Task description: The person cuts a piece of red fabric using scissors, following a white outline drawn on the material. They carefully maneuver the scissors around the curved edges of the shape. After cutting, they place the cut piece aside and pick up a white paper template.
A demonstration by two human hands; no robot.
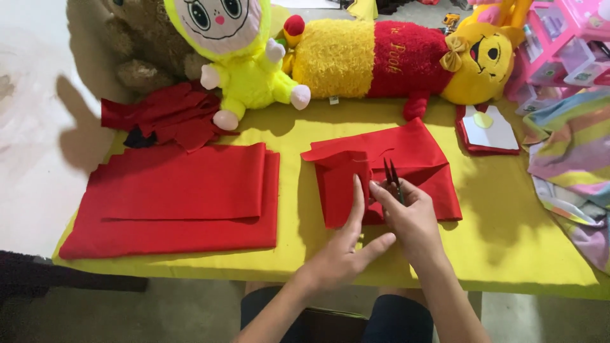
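Note:
A folded piece of red felt (413,155) lies on the yellow table (502,235) in front of me. My left hand (346,244) rests flat on its near part, fingers spread and pressing the cloth down. My right hand (410,213) grips a small pair of dark scissors (392,174), whose blades point away from me and stand slightly apart over the red felt.
A stack of large red felt sheets (178,200) lies at the left, with red scraps (168,114) behind it. Plush toys line the back: a brown bear (136,44), a yellow-green doll (238,54), a yellow and red bolster (406,57). A white paper template (489,130) and striped cloth (572,159) are at the right.

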